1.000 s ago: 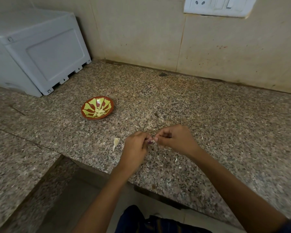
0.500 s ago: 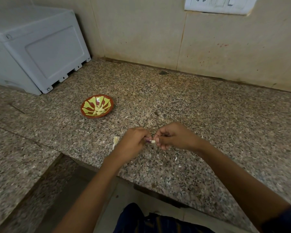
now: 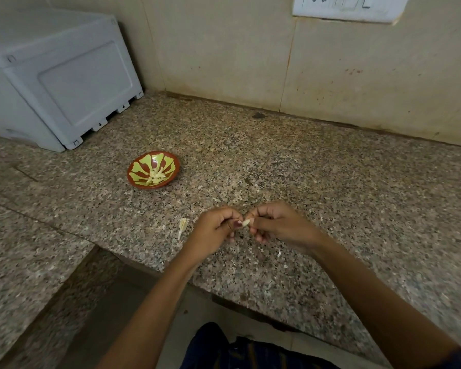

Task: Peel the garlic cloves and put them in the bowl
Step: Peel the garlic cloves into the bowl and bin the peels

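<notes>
A small pale garlic clove (image 3: 246,222) is pinched between the fingertips of my left hand (image 3: 214,230) and my right hand (image 3: 278,226), just above the granite counter (image 3: 330,187) near its front edge. Both hands have curled fingers, and only the clove's tip shows between them. A red bowl (image 3: 171,162) with a yellow-green pattern sits on the counter to the back left of my hands; several peeled cloves (image 3: 156,176) lie in it. A scrap of garlic skin (image 3: 183,226) lies on the counter just left of my left hand.
A grey plastic appliance (image 3: 59,83) stands at the back left against the tiled wall. A white switch and socket plate (image 3: 349,6) is on the wall at the top right. Small skin flakes (image 3: 279,253) lie near the counter's front edge.
The clove's pale tip now shows more plainly between my fingertips. Both hands stay together at the same spot near the counter's front; the view has shifted slightly.
</notes>
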